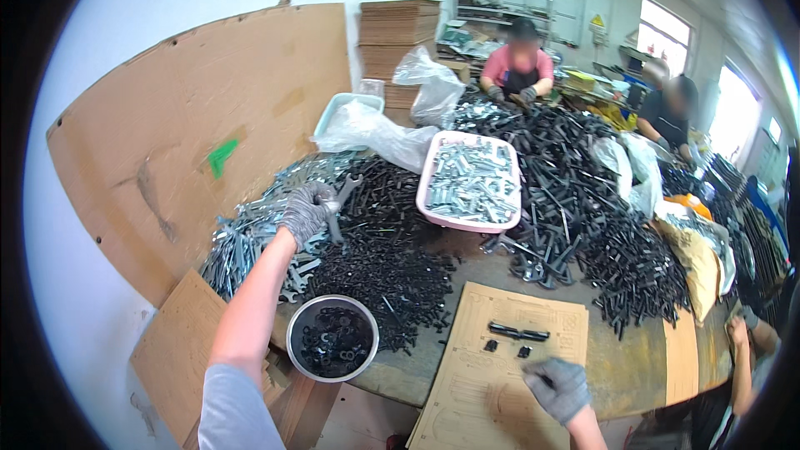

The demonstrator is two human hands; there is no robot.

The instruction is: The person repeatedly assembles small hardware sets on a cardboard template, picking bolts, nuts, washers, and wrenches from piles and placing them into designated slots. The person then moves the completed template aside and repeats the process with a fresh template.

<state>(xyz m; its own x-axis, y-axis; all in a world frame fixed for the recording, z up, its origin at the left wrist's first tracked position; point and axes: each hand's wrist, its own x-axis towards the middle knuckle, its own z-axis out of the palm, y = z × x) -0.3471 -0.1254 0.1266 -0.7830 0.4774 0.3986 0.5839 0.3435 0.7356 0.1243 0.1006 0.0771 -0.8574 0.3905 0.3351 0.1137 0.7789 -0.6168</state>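
My left hand [307,215], in a grey knit glove, reaches to the pile of silver wrenches [242,254] on the left. Its fingers are closed around a silver open-end wrench [348,190], whose jaw sticks up past them. My right hand [558,387], gloved too, hovers over the near part of a cardboard sheet [471,383] with printed line drawings. The fingers there are curled in, and I cannot make out what they hold, if anything. Just beyond it on the sheet lie a black rod-like part [518,332] and two small black pieces [492,346].
A steel bowl [293,342] of black rings stands at the near table edge. Heaps of black metal parts [575,175] cover the far table around a pink tray [431,215] of silver pieces. Co-workers sit at the far side and right; a person's arms [742,350] show at lower right.
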